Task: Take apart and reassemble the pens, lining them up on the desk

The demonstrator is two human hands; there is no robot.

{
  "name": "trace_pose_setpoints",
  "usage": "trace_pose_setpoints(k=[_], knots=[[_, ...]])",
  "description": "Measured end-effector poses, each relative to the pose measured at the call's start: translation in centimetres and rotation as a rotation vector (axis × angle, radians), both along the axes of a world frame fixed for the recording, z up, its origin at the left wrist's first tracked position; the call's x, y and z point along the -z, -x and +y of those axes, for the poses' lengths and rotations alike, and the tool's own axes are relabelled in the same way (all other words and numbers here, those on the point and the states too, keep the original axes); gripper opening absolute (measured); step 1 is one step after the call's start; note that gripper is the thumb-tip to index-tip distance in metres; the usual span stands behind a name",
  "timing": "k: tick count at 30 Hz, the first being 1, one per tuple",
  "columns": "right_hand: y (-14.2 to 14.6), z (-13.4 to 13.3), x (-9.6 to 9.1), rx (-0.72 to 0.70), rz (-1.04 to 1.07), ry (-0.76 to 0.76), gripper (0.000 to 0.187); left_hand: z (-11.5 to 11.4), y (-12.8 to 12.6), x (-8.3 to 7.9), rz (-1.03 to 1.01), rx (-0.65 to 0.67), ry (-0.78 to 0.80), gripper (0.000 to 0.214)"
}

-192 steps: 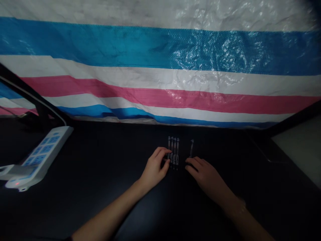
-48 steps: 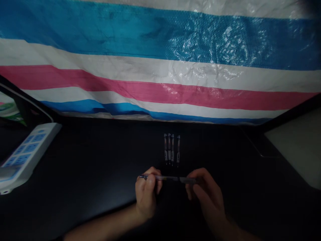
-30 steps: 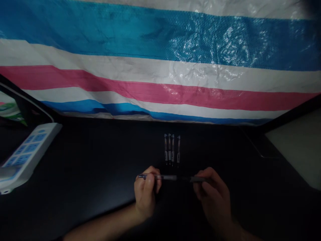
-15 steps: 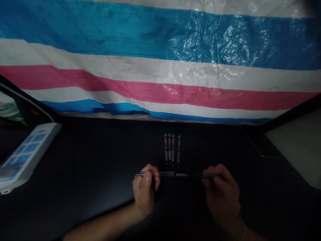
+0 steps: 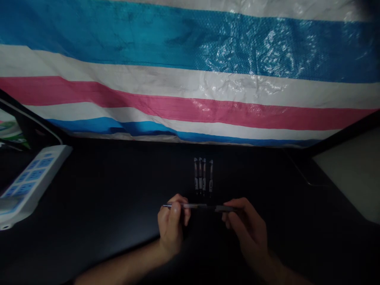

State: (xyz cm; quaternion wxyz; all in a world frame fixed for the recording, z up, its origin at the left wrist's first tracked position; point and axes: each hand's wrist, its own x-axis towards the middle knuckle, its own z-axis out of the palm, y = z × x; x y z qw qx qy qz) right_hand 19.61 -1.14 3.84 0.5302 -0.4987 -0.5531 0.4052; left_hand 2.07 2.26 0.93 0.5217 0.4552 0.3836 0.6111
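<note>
The left hand (image 5: 171, 225) pinches one end of a slim pen (image 5: 202, 206) between thumb and fingers, and the pen's long axis runs left to right, held clear of the dark desk (image 5: 89, 221). The right hand (image 5: 247, 226) grips the other end, with four more pens (image 5: 203, 178) lying side by side just beyond.

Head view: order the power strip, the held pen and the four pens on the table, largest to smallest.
1. Power strip
2. Held pen, though nearness to the camera makes its lead unsure
3. Four pens on the table, too alike to rank among themselves
</note>
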Motion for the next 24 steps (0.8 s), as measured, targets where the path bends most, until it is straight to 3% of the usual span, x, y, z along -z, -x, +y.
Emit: trace_pose_setpoints(k=[11,18,22,24], knots=[[-0.01,-0.13,0.05,0.01,-0.128,-0.064,0.012,-0.2,-0.09,-0.01,-0.038,-0.02,0.02,0.043],[-0.07,-0.05,0.15,-0.014,-0.2,-0.066,0.011,-0.4,-0.13,0.02,-0.034,0.042,0.023,0.044],[-0.31,0.17,0.48,-0.112,-0.21,0.009,0.041,-0.38,-0.19,-0.01,-0.039,0.059,0.021,0.044],[-0.31,0.21,0.66,-0.134,-0.179,0.025,0.041,-0.31,-0.21,-0.09,-0.025,0.061,0.018,0.044]])
